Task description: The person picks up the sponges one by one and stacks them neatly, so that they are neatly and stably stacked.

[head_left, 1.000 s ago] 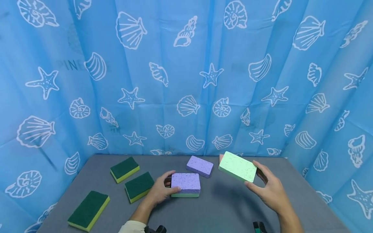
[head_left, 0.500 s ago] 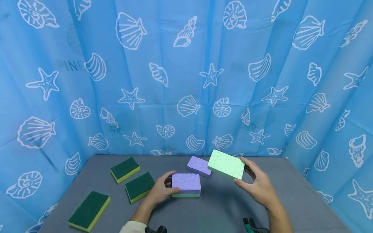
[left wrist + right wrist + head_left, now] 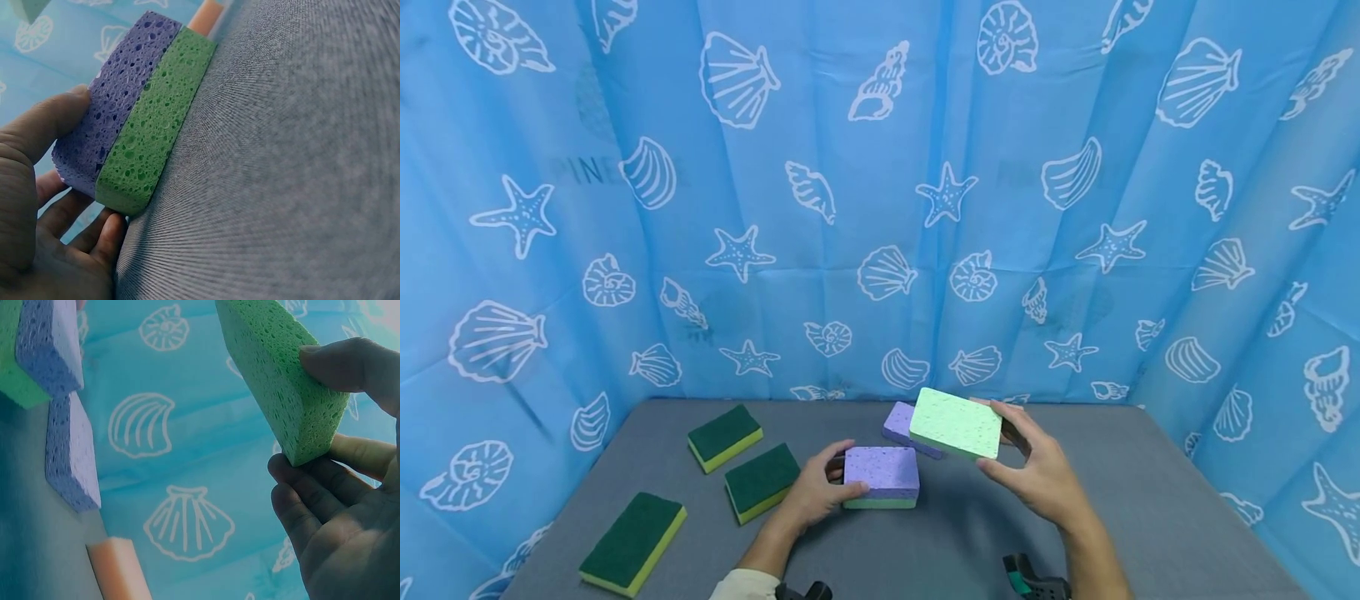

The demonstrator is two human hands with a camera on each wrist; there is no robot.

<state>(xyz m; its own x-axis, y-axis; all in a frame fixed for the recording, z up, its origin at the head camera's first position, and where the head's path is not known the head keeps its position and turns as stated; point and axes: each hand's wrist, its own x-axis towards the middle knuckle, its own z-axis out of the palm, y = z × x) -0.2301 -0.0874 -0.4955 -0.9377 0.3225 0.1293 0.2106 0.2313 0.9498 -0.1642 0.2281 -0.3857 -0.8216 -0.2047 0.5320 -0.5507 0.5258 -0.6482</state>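
My left hand [image 3: 811,493] grips the left end of a purple sponge [image 3: 883,468], thumb on its near side. That sponge lies squarely on a green sponge [image 3: 880,503] flat on the table; in the left wrist view the fingers reach to the ends of both. My right hand [image 3: 1037,471] pinches a light green sponge [image 3: 957,423] by its right end, thumb against fingers. It hangs in the air, tilted, to the upper right of the stack. Behind it a second purple sponge [image 3: 897,421] lies partly hidden; the right wrist view shows this purple sponge [image 3: 72,456] more fully.
An orange-pink sponge [image 3: 119,569] lies at the back, mostly behind my right hand in the head view. Three green-and-yellow scouring sponges [image 3: 632,542] are spread over the left of the grey table [image 3: 1150,517]. A blue shell-patterned curtain [image 3: 850,208] borders the table's back.
My right hand has carried the light green sponge leftward, closer to the stack, and it now covers part of the rear purple sponge. My left hand stays on the stack.
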